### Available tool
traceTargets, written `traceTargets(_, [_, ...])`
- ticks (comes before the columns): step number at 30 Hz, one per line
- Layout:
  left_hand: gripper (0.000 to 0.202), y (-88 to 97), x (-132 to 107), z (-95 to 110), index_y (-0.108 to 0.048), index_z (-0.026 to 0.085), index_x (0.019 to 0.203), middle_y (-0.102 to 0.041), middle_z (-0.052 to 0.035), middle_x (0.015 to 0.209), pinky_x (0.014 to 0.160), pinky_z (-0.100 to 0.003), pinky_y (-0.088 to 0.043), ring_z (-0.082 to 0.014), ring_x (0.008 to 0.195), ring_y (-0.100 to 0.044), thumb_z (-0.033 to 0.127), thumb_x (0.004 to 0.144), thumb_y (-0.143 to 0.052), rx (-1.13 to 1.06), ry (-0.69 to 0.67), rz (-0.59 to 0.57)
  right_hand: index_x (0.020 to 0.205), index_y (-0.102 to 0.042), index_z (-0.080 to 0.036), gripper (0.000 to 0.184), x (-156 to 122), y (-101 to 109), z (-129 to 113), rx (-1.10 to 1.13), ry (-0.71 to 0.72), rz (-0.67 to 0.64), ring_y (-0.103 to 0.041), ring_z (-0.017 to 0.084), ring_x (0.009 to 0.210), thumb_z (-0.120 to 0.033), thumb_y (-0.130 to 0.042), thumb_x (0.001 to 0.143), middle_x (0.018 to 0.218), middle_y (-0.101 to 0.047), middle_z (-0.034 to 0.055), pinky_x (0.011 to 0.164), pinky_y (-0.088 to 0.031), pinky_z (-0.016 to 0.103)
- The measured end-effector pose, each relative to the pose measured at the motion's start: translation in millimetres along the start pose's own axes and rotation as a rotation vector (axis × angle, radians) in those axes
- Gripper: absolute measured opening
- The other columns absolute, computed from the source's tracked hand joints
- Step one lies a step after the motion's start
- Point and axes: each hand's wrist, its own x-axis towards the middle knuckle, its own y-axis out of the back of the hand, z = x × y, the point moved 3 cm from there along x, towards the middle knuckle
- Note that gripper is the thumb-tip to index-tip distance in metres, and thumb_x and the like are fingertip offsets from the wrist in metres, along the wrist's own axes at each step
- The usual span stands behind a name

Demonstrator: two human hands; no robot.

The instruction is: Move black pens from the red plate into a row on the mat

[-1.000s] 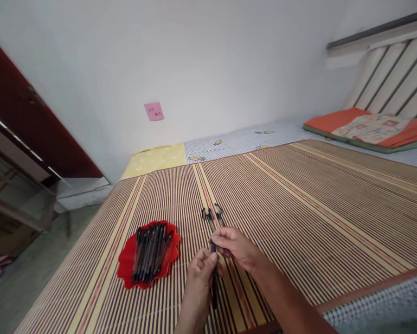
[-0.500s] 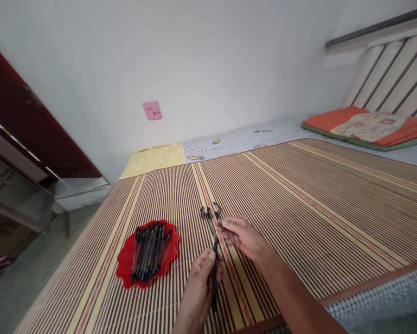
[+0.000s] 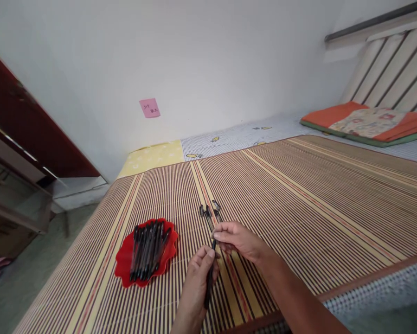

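My left hand (image 3: 200,271) is closed around a black pen (image 3: 208,290), which slants up toward the other hand. The fingertips of my right hand (image 3: 234,239) pinch the pen's upper end; any small part between them is hidden. Just beyond the fingers, several black pen pieces (image 3: 208,211) lie on the striped mat (image 3: 271,222), partly covered by my right hand. To the left stands a red scalloped plate (image 3: 122,262) with a pile of black pens (image 3: 147,250) in it.
The mat covers a bed beside a white wall (image 3: 229,60). At the far right lies a folded orange and floral cloth (image 3: 364,123) near a slatted headboard (image 3: 396,69). A pink note (image 3: 150,108) sticks to the wall. The bed's left edge drops to the floor.
My right hand has moved down and left, from apart to touching the pen's upper end. The pen's lower end has swung slightly left in my left hand.
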Motion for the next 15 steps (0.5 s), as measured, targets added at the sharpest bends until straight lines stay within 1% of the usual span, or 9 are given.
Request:
traceTargets(2, [0.031,-0.7,-0.5,0.1,-0.057,0.018,0.076,-0.048,0.0088,0.053,0.046,-0.018,-0.021,-0.0040,0.044,-0.030,0.043,0.082,-0.075,0.024,-0.001,0.002,0.080,-0.063,-0.017,0.034,0.6,-0.6,0.2,-0.040,0.015,-0.008,-0.049,0.008,0.050,-0.047,-0.077,0.076,0.057,-0.056,-0.0057,0.048,-0.037,0.021])
traceTargets(4, [0.032,-1.1,-1.2,0.4,-0.057,0.019,0.075,-0.045,0.0092,0.049,0.045,-0.019,-0.018,-0.0043,0.041,-0.029,0.045,0.082,-0.074,0.065,0.021,-0.003,0.077,-0.062,-0.017,0.036,2.9,4.6,0.3,-0.034,0.044,0.056,-0.047,0.008,0.048,-0.050,-0.077,0.076,0.056,-0.055,-0.0059,0.047,-0.035,0.021])
traceTargets(6, [0.034,-1.1,-1.9,1.5,-0.056,0.019,0.072,-0.043,0.0091,0.046,0.044,-0.021,-0.016,-0.0048,0.039,-0.027,0.047,0.081,-0.073,0.127,0.064,-0.035,0.075,-0.060,-0.018,0.039,4.9,18.7,-1.1,0.027,0.087,0.194,-0.045,0.007,0.048,-0.052,-0.079,0.073,0.056,-0.053,-0.0062,0.047,-0.033,0.022])
traceTargets(9, [0.037,0.1,-2.6,6.1,-0.056,0.018,0.069,-0.042,0.0086,0.044,0.043,-0.022,-0.013,-0.0047,0.038,-0.025,0.050,0.079,-0.073,0.230,0.109,-0.121,0.071,-0.057,-0.019,0.043,2.2,52.4,-6.7,0.162,0.169,0.444,-0.045,0.008,0.052,-0.051,-0.085,0.063,0.058,-0.051,-0.0056,0.048,-0.032,0.023])
traceTargets(11, [0.037,2.9,-1.8,11.4,-0.057,0.018,0.070,-0.041,0.0090,0.045,0.044,-0.022,-0.013,-0.0043,0.039,-0.024,0.050,0.078,-0.073,0.246,0.093,-0.109,0.069,-0.055,-0.020,0.045,-2.7,71.7,-11.1,0.212,0.209,0.540,-0.044,0.009,0.054,-0.049,-0.088,0.057,0.059,-0.050,-0.0055,0.048,-0.032,0.023])
traceTargets(12, [0.038,4.6,-1.1,14.1,-0.057,0.018,0.071,-0.039,0.0098,0.045,0.043,-0.021,-0.013,-0.0041,0.040,-0.023,0.051,0.077,-0.075,0.234,0.079,-0.078,0.069,-0.055,-0.020,0.046,-4.9,77.1,-12.7,0.224,0.211,0.555,-0.044,0.009,0.055,-0.048,-0.089,0.056,0.060,-0.049,-0.0054,0.048,-0.033,0.023])
traceTargets(13, [0.040,6.2,-0.2,16.6,-0.058,0.018,0.072,-0.037,0.0108,0.044,0.043,-0.021,-0.013,-0.0040,0.040,-0.022,0.053,0.075,-0.076,0.214,0.063,-0.039,0.070,-0.056,-0.020,0.046,-6.3,78.8,-13.3,0.228,0.202,0.544,-0.045,0.009,0.055,-0.047,-0.089,0.055,0.060,-0.049,-0.0051,0.048,-0.033,0.024])
traceTargets(15, [0.045,8.0,1.4,20.0,-0.059,0.018,0.074,-0.033,0.0125,0.042,0.041,-0.021,-0.014,-0.0040,0.039,-0.020,0.059,0.072,-0.077,0.181,0.033,0.026,0.071,-0.058,-0.019,0.043,-6.1,70.4,-11.4,0.223,0.154,0.452,-0.046,0.009,0.056,-0.045,-0.090,0.058,0.061,-0.051,-0.0044,0.049,-0.033,0.024])
